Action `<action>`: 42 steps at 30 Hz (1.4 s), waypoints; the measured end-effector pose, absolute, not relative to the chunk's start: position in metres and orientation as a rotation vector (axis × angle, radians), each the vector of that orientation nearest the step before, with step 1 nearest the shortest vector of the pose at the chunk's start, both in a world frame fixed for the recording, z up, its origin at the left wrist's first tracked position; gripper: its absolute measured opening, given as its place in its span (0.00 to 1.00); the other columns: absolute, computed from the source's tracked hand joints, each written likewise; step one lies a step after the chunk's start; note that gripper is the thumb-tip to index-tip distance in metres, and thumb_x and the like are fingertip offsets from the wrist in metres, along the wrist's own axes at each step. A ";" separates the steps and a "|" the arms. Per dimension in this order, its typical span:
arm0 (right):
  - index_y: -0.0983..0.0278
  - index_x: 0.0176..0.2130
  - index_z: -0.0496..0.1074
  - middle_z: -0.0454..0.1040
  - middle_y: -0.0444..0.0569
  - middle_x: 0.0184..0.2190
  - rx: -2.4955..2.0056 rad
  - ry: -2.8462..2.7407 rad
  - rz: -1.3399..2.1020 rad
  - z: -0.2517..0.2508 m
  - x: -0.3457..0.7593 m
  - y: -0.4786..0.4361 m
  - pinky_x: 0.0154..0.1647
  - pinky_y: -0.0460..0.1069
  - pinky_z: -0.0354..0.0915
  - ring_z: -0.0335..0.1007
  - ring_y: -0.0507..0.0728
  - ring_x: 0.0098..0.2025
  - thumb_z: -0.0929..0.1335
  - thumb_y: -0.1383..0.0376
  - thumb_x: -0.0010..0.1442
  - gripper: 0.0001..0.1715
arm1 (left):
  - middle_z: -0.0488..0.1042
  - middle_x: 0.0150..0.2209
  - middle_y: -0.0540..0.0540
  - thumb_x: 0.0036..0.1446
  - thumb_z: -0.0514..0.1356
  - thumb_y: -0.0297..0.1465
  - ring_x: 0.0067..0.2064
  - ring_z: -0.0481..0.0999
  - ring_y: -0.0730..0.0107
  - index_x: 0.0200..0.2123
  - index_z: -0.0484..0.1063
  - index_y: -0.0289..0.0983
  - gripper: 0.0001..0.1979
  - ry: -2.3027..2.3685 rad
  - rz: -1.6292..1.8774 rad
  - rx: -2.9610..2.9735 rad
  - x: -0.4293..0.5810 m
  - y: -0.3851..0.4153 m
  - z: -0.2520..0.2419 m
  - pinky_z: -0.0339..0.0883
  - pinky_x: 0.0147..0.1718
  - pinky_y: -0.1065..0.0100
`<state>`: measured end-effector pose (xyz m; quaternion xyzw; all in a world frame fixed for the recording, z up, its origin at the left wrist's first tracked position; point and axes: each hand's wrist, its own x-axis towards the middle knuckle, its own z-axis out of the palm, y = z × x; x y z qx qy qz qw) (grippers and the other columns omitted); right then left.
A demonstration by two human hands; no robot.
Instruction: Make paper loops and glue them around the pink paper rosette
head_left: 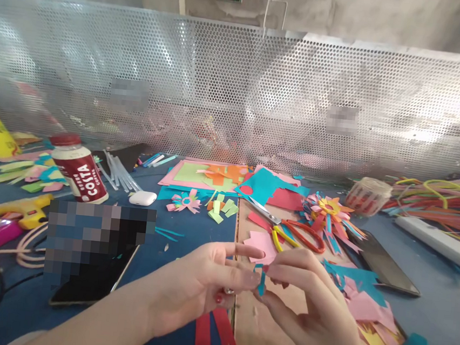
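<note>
A small blue paper strip is bent between the fingertips of both hands. My left hand comes in from the lower left, its thumb and fingers closed on the strip. Opposite it, my right hand pinches the strip's other side with thumb and fingers. Two red paper strips with notched ends show below my left hand; whether they join what I hold is hidden. Just beyond my fingers lie scissors with red and yellow handles, beside a pink paper piece.
Paper sheets and a layered paper flower lie ahead. On the left are a Costa bottle, a white earphone case and a tilted phone. A dark phone and paper scraps lie right. A perforated metal screen stands behind.
</note>
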<state>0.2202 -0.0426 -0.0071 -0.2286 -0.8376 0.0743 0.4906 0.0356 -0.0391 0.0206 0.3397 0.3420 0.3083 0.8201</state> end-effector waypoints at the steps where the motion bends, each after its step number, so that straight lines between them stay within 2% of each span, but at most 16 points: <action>1: 0.64 0.43 0.64 0.66 0.47 0.36 -0.553 -2.038 0.175 -0.007 0.221 -0.043 0.38 0.43 0.65 0.65 0.50 0.39 0.67 0.76 0.53 0.17 | 0.69 0.32 0.49 0.46 0.66 0.23 0.29 0.66 0.82 0.46 0.68 0.36 0.21 0.727 0.657 0.726 0.036 -0.039 0.021 0.52 0.25 0.78; 7: 0.64 0.43 0.63 0.65 0.47 0.36 -0.570 -2.055 0.203 -0.008 0.225 -0.044 0.38 0.43 0.65 0.63 0.51 0.38 0.68 0.74 0.53 0.17 | 0.67 0.26 0.53 0.47 0.66 0.24 0.23 0.60 0.86 0.47 0.68 0.37 0.22 0.691 0.655 0.694 0.035 -0.038 0.022 0.50 0.23 0.79; 11: 0.64 0.46 0.64 0.64 0.48 0.36 -0.620 -2.066 0.224 -0.006 0.227 -0.044 0.36 0.45 0.65 0.62 0.51 0.38 0.65 0.74 0.56 0.16 | 0.68 0.28 0.52 0.48 0.65 0.25 0.22 0.60 0.87 0.45 0.69 0.35 0.19 0.638 0.638 0.678 0.034 -0.038 0.020 0.50 0.22 0.79; 21: 0.65 0.39 0.68 0.64 0.47 0.32 -0.618 -2.056 0.070 -0.003 0.223 -0.047 0.34 0.44 0.64 0.64 0.50 0.35 0.65 0.76 0.56 0.11 | 0.67 0.25 0.53 0.48 0.66 0.25 0.21 0.58 0.87 0.44 0.69 0.32 0.18 0.652 0.627 0.691 0.037 -0.038 0.018 0.48 0.21 0.80; 24: 0.63 0.38 0.68 0.65 0.47 0.32 -0.691 -2.001 0.178 -0.003 0.220 -0.048 0.32 0.44 0.63 0.64 0.50 0.34 0.64 0.75 0.56 0.10 | 0.70 0.25 0.51 0.49 0.66 0.29 0.20 0.56 0.87 0.43 0.70 0.33 0.17 0.690 0.616 0.738 0.036 -0.037 0.015 0.48 0.20 0.80; 27: 0.62 0.33 0.69 0.65 0.44 0.29 -0.889 -1.893 0.433 -0.001 0.216 -0.048 0.26 0.43 0.60 0.62 0.49 0.29 0.63 0.70 0.58 0.05 | 0.73 0.24 0.47 0.53 0.61 0.37 0.19 0.57 0.83 0.43 0.70 0.33 0.17 0.789 0.668 0.896 0.036 -0.035 0.015 0.47 0.18 0.79; 30: 0.62 0.27 0.66 0.62 0.42 0.24 -1.064 -1.751 0.732 0.002 0.215 -0.047 0.24 0.44 0.57 0.58 0.50 0.26 0.62 0.62 0.60 0.11 | 0.72 0.17 0.48 0.57 0.54 0.43 0.16 0.56 0.80 0.43 0.69 0.33 0.20 0.961 0.755 1.122 0.038 -0.035 0.019 0.46 0.16 0.77; 32: 0.63 0.25 0.65 0.60 0.42 0.23 -1.114 -1.685 0.865 0.003 0.215 -0.046 0.23 0.44 0.56 0.55 0.49 0.25 0.62 0.58 0.59 0.14 | 0.70 0.13 0.50 0.56 0.54 0.43 0.14 0.55 0.79 0.43 0.70 0.34 0.20 1.064 0.758 1.253 0.040 -0.037 0.025 0.47 0.15 0.76; 35: 0.63 0.25 0.64 0.59 0.41 0.22 -1.129 -1.643 0.966 0.003 0.214 -0.045 0.24 0.44 0.55 0.54 0.49 0.25 0.63 0.56 0.58 0.15 | 0.71 0.13 0.50 0.54 0.57 0.41 0.15 0.59 0.77 0.43 0.72 0.35 0.18 1.144 0.741 1.374 0.043 -0.042 0.033 0.52 0.17 0.76; 42: 0.63 0.24 0.64 0.59 0.41 0.22 -1.139 -1.619 0.993 0.000 0.210 -0.048 0.24 0.45 0.54 0.54 0.49 0.25 0.63 0.56 0.57 0.15 | 0.72 0.14 0.50 0.53 0.57 0.42 0.16 0.62 0.76 0.44 0.72 0.36 0.20 1.158 0.792 1.410 0.042 -0.044 0.023 0.55 0.19 0.75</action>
